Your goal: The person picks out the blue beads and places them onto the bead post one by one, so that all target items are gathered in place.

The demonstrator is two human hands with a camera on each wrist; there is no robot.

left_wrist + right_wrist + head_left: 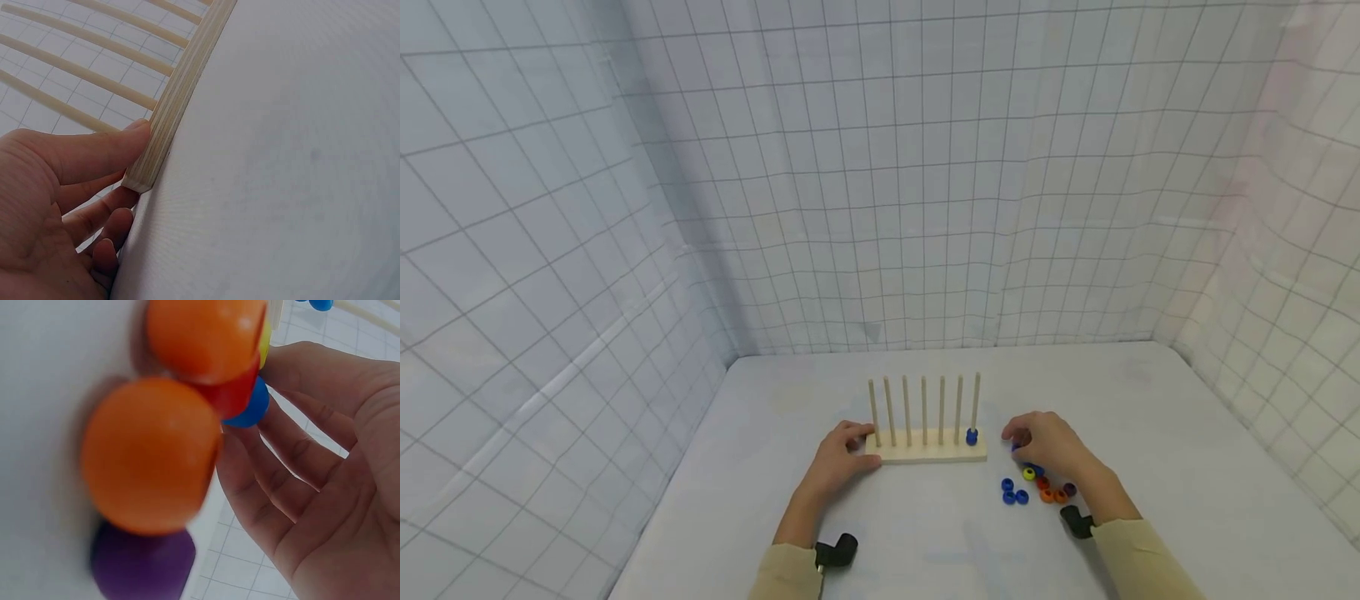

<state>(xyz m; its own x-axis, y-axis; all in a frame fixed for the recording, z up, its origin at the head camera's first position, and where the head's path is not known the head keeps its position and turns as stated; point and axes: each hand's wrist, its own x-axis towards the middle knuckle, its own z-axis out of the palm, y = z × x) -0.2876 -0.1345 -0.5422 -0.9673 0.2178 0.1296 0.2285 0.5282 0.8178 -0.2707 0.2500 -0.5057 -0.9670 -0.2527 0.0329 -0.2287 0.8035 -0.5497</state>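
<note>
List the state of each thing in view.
Peg rack: upright
Rightmost peg: blue-beaded at base
Other six pegs: bare
Front three blue beads: loose
Orange beads: loose
Red bead: loose
Yellow bead: loose
Purple bead: loose
Left hand: grips rack's left end
Right hand: at beads, grip unclear

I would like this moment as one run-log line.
left hand: grips pegboard end | right hand: at loose beads, grasp unclear | rightmost peg: blue bead(s) at base
</note>
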